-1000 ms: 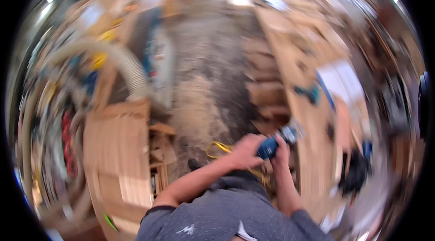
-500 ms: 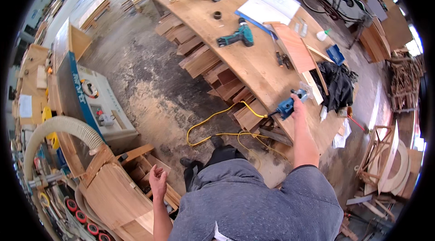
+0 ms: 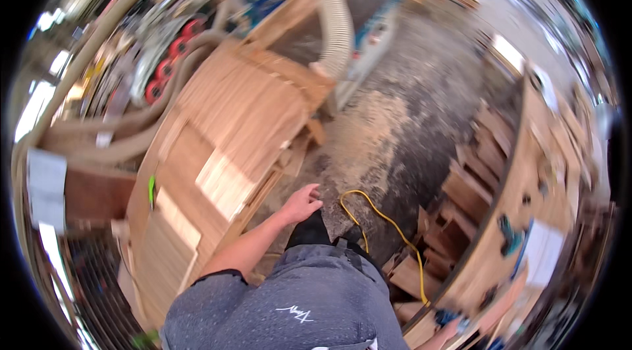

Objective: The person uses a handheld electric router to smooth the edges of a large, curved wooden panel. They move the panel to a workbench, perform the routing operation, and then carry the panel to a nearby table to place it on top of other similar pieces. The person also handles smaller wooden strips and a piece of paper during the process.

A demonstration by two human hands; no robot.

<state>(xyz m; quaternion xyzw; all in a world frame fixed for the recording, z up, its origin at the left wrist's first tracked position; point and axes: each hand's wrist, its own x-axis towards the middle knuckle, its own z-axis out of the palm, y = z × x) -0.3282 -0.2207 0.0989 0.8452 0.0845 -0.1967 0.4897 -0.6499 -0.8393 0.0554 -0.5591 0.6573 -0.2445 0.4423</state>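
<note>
At the lower right, beside the edge of the wooden workbench (image 3: 475, 279), my right hand (image 3: 451, 329) is closed around a blue corded power tool, apparently a trim router (image 3: 444, 316). My forearm and the picture's rim hide part of it. My left hand (image 3: 303, 204) hangs in front of my body with loosely bent fingers, some apart, and nothing in it. Left of it lie wooden panels (image 3: 247, 110) on a second work surface. A yellow cord (image 3: 388, 221) loops over the floor and up to the bench edge.
On the bench lie a teal cordless drill (image 3: 509, 235) and white paper sheets (image 3: 545, 252). Boards (image 3: 466, 185) are stacked beneath it. A ribbed hose (image 3: 334, 27) rises beyond the panels. Sawdust (image 3: 372, 129) covers the floor. A bright green tool (image 3: 152, 192) lies on the left panels.
My view has swung left, so the workbench now sits at the right and the panels fill the left. My left arm reaches further forward; the right hand still holds the tool.
</note>
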